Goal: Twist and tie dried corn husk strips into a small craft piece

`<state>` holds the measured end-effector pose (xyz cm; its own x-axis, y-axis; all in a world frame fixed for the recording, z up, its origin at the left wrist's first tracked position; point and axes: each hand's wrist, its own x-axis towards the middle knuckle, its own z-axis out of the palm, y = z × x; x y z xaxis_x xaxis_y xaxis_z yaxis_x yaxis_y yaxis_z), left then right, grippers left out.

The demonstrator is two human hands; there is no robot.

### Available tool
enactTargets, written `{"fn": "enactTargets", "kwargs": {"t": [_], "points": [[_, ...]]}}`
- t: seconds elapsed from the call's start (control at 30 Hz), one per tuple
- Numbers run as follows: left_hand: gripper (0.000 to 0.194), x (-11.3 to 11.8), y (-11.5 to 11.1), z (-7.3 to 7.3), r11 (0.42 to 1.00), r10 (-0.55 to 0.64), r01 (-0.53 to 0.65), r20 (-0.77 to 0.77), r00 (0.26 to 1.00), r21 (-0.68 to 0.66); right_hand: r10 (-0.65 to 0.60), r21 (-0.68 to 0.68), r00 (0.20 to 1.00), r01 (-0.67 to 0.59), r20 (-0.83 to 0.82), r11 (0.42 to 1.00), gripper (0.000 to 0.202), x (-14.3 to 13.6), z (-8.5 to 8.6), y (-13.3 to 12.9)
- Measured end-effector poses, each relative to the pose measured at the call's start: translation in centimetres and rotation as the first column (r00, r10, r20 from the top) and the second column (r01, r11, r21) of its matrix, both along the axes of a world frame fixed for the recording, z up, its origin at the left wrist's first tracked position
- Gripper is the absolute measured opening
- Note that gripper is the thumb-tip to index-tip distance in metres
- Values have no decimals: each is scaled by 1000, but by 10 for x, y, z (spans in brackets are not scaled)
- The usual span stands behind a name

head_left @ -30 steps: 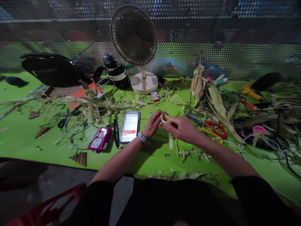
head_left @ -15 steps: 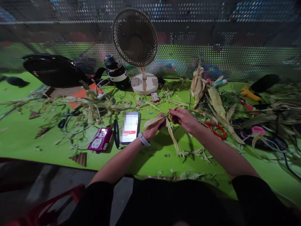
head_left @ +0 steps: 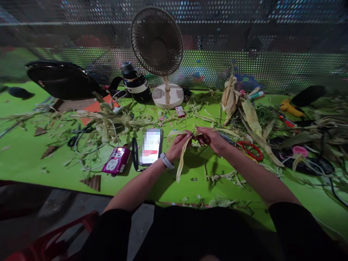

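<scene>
My left hand (head_left: 179,144), with a pale watch on the wrist, is closed on a strip of corn husk (head_left: 182,163). One end of the strip hangs down over the fingers, and another pale piece sticks out to the left. Close beside it, my right hand (head_left: 212,140) pinches the husk near the strip's upper end, its fingertips almost meeting those of the left. What lies between the fingertips is partly hidden. Left of my hands lies a lit phone (head_left: 151,146). Scraps of husk (head_left: 227,177) lie on the green tabletop (head_left: 163,185) below.
A fan (head_left: 168,96) and a black bottle (head_left: 136,85) stand at the back. Left are a purple power socket (head_left: 116,160), a husk pile (head_left: 108,125) and a black bag (head_left: 62,79). Right are husk bundles (head_left: 251,116), red-handled scissors (head_left: 255,154) and a yellow glue gun (head_left: 290,107).
The hanging husk strip has swung from between my hands to the left, across my left fingers. Another strip now extends right behind my right hand. Both hands stay close together.
</scene>
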<state>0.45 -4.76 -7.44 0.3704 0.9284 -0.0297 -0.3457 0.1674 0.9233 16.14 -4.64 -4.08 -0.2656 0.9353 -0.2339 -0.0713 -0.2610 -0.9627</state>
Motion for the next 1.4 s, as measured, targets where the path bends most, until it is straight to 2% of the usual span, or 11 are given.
{"fn": "enactTargets", "kwargs": {"t": [0.1, 0.2, 0.4, 0.53, 0.63, 0.7, 0.77, 0.87, 0.97, 1.13, 1.4], "points": [[42, 0, 0, 2, 993, 118, -118, -13, 993, 15, -64, 374, 975, -22, 215, 927, 31, 0, -2, -6], [42, 0, -1, 4, 980, 195, -191, -88, 977, 50, -206, 694, 889, -155, 408, 703, 47, 1, -3, -9], [39, 2, -2, -4, 986, 125, -116, -71, 990, 121, -462, 899, 779, -300, 423, 318, 19, 3, -14, -5], [45, 1, 0, -9, 964, 141, -109, -119, 983, 244, -504, 897, 744, -398, 438, 191, 19, 4, -17, -4], [46, 1, -2, -6, 933, 176, -89, -228, 958, 348, -519, 922, 763, -340, 386, 186, 13, 3, -15, -6], [45, 0, -3, -2, 925, 153, -39, -279, 948, 377, -513, 954, 814, -159, 272, 254, 9, 1, -12, -7], [44, 0, -5, 1, 915, 130, 7, -312, 941, 403, -501, 903, 845, 53, 187, 427, 7, -2, -10, -8], [43, -2, -6, 5, 888, 136, 41, -345, 929, 459, -439, 648, 892, 269, 113, 713, 13, -6, -11, -6], [40, -2, -6, 5, 886, 119, 50, -329, 937, 461, -367, 454, 929, 313, 35, 834, 20, -9, -15, -4], [37, -1, -1, 1, 941, 87, -28, -159, 983, 338, -366, 543, 928, 269, 76, 795, 24, -7, -13, -4], [31, -9, 14, -1, 988, 113, -119, 64, 992, 99, -443, 830, 823, -60, 355, 554, 17, 2, 1, -5]]}}
